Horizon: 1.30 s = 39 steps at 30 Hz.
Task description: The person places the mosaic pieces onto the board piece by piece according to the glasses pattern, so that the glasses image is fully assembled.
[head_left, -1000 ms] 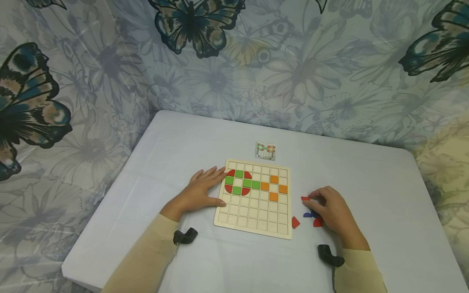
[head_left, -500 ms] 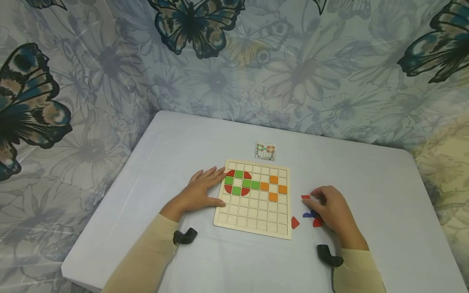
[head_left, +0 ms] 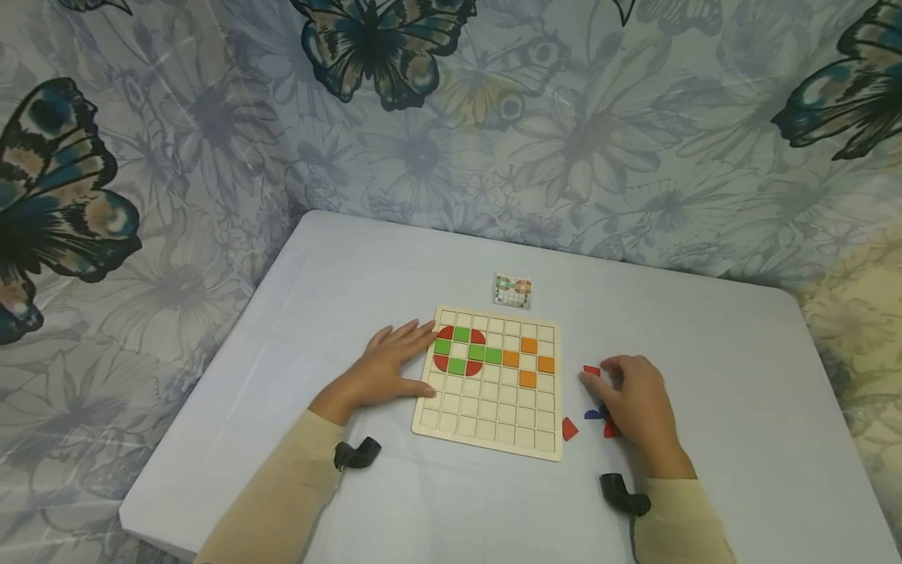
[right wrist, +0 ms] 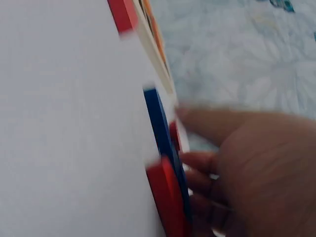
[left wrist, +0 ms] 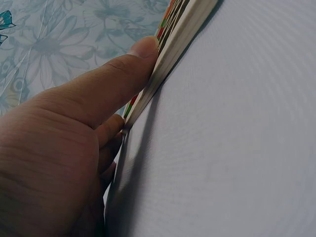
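In the head view, a pale wooden grid board (head_left: pixel 486 427) holds red, green and orange pieces in its upper rows. My left hand (head_left: pixel 387 368) lies at the board's left edge, fingers spread. Its thumb (left wrist: pixel 123 74) presses on the rim in the left wrist view. Right of the board, my right hand (head_left: pixel 637 399) has thumb and index finger at a small red piece (head_left: pixel 592 370) and appears to pinch it. Blue pieces (head_left: pixel 593 414) and another red piece (head_left: pixel 610 430) lie under that hand, partly hidden. The right wrist view is blurred.
A small pattern card (head_left: pixel 513 290) lies beyond the board. One loose red piece (head_left: pixel 570 429) sits close to the board's right edge. The white-covered table (head_left: pixel 338 274) meets a flowered, butterfly-printed cloth (head_left: pixel 423 172) at the back.
The red piece at my right fingertips has turned and shifted slightly away from me. My right hand has moved a little with it. The left hand has stayed in place.
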### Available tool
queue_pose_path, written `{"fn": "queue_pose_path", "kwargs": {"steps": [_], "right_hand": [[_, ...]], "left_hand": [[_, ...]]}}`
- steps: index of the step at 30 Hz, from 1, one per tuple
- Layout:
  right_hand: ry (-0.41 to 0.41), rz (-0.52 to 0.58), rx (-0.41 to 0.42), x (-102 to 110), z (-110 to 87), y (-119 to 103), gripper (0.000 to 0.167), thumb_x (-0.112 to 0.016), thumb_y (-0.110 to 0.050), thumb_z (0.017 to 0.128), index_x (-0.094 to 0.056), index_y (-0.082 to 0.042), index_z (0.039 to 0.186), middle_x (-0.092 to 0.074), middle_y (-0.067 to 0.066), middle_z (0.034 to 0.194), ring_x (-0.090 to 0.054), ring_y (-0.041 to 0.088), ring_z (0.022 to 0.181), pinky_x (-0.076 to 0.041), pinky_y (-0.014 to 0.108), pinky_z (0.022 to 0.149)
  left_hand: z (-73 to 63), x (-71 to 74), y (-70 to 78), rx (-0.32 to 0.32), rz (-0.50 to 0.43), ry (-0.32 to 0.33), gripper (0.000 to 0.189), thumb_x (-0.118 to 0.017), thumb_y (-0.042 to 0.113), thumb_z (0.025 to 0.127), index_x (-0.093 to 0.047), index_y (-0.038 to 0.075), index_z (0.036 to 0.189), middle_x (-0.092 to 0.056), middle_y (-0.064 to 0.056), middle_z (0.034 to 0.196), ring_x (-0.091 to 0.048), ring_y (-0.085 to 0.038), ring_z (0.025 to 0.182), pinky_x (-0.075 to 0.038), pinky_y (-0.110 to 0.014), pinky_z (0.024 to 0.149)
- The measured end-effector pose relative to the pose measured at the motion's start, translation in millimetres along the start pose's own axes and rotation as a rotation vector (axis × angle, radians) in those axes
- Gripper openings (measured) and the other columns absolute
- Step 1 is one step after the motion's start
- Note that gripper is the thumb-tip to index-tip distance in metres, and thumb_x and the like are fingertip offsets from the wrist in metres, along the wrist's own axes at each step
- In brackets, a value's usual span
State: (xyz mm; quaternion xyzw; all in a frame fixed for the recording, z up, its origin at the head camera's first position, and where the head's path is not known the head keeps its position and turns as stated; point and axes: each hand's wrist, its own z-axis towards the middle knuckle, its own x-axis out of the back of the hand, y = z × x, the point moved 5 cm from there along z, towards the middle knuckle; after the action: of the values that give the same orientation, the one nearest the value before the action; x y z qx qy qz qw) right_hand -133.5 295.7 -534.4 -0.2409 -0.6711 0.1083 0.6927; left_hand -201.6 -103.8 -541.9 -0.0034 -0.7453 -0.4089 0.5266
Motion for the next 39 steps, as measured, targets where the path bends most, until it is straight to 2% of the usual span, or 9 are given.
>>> {"fn": "queue_pose_path", "kwargs": {"steps": [4,7,12,16,20,23,28,33,39], "right_hand": [[-0.005,0.007,-0.013,-2.4,0.6,-5.0,0.039,-0.082,-0.024,0.1,-0.072,0.008,0.119,-0.063,0.022,0.108,-0.056,0.037,0.097,-0.056,0.053,0.084],[-0.065,-0.034,-0.013,1.2,-0.1,-8.6,0.04,-0.081,-0.02,0.1,-0.07,0.009,0.126,-0.063,0.024,0.112,-0.058,0.038,0.099,-0.058,0.056,0.089],[-0.189,-0.182,0.088,12.2,1.5,-21.0,0.044,-0.081,-0.014,0.096,-0.066,0.01,0.13,-0.062,0.026,0.11,-0.059,0.037,0.092,-0.061,0.056,0.084],[-0.275,-0.258,0.148,16.6,9.7,-34.9,0.032,-0.082,-0.011,0.095,-0.067,0.01,0.116,-0.061,0.017,0.095,-0.058,0.031,0.082,-0.061,0.048,0.075],[-0.378,-0.291,0.129,14.6,16.4,-43.0,0.02,-0.078,-0.008,0.096,-0.067,0.007,0.104,-0.058,0.013,0.088,-0.056,0.028,0.076,-0.057,0.041,0.068],[-0.409,-0.302,0.13,12.0,19.6,-45.6,0.015,-0.076,-0.005,0.095,-0.066,0.005,0.098,-0.055,0.013,0.088,-0.055,0.027,0.073,-0.054,0.038,0.063],[-0.42,-0.233,0.142,10.5,25.2,-42.1,0.014,-0.079,-0.005,0.094,-0.065,-0.001,0.096,-0.055,0.012,0.09,-0.056,0.029,0.081,-0.057,0.042,0.07],[-0.459,-0.077,0.068,10.3,26.2,-29.4,0.02,-0.078,-0.008,0.097,-0.068,0.0,0.113,-0.068,0.012,0.1,-0.062,0.032,0.091,-0.061,0.053,0.084],[-0.392,0.065,0.064,8.9,27.9,-23.4,0.023,-0.077,-0.015,0.103,-0.075,-0.007,0.123,-0.073,0.011,0.112,-0.064,0.03,0.098,-0.061,0.051,0.089]], "left_hand": [[0.4,0.7,0.0,-0.001,-0.001,0.005,0.105,-0.086,0.058,0.09,-0.033,0.022,0.173,-0.02,0.01,0.179,-0.007,-0.018,0.165,0.003,-0.051,0.13],[0.6,0.9,-0.1,-0.001,-0.009,0.008,0.105,-0.086,0.058,0.089,-0.034,0.021,0.173,-0.021,0.01,0.178,-0.007,-0.018,0.165,0.003,-0.052,0.13],[3.3,-1.5,-1.8,-0.001,0.003,-0.008,0.105,-0.083,0.062,0.091,-0.032,0.023,0.174,-0.018,0.013,0.179,-0.004,-0.014,0.165,0.005,-0.049,0.13],[3.6,-0.2,-2.9,0.008,0.002,0.0,0.105,-0.084,0.06,0.09,-0.032,0.023,0.174,-0.018,0.014,0.178,-0.004,-0.014,0.165,0.004,-0.049,0.13],[2.9,0.4,-3.8,0.014,-0.006,-0.002,0.104,-0.086,0.059,0.09,-0.034,0.024,0.173,-0.018,0.014,0.178,-0.005,-0.013,0.165,0.005,-0.048,0.13],[2.5,-0.1,-2.9,0.007,-0.01,-0.005,0.103,-0.085,0.058,0.09,-0.034,0.024,0.173,-0.019,0.013,0.178,-0.005,-0.014,0.165,0.004,-0.049,0.13],[1.1,-0.3,-1.1,0.003,-0.018,0.003,0.105,-0.086,0.057,0.089,-0.035,0.021,0.173,-0.021,0.01,0.179,-0.007,-0.018,0.165,0.003,-0.052,0.13],[1.1,-0.6,-0.9,0.006,-0.005,-0.001,0.104,-0.085,0.058,0.09,-0.034,0.024,0.173,-0.019,0.012,0.179,-0.006,-0.015,0.165,0.004,-0.049,0.13],[1.7,-1.2,-2.6,0.01,0.0,-0.01,0.104,-0.085,0.059,0.091,-0.033,0.025,0.173,-0.018,0.014,0.178,-0.004,-0.012,0.165,0.005,-0.047,0.13]]}}
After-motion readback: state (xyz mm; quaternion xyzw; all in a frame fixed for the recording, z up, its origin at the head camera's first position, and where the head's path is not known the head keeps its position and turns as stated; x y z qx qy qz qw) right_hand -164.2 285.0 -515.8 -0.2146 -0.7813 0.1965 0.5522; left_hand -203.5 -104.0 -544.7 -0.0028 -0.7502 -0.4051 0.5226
